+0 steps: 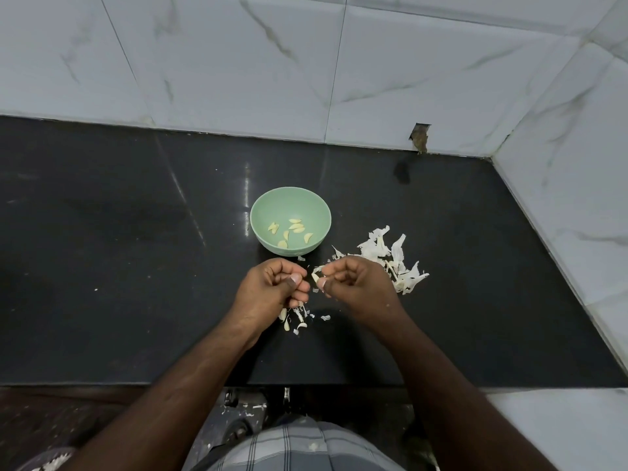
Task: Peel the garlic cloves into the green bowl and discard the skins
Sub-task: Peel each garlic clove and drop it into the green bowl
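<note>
A pale green bowl (260, 212) stands on the black counter and holds several peeled garlic cloves (296, 227). Just in front of it, my right hand (353, 283) pinches a small garlic clove (315, 277) between thumb and fingertips. My left hand (272, 287) is curled close beside it, a small gap between the two hands; what its fingers hold is hidden. Under my left hand lie a few cloves and skin scraps (295, 321). A heap of white garlic skins (394, 260) lies to the right of my right hand.
The black counter (119, 266) runs left and right, with a marble-tiled wall (238, 62) behind and another at the right (577, 164). The counter's front edge (306, 385) is near my body. Skin flakes lie on the floor below.
</note>
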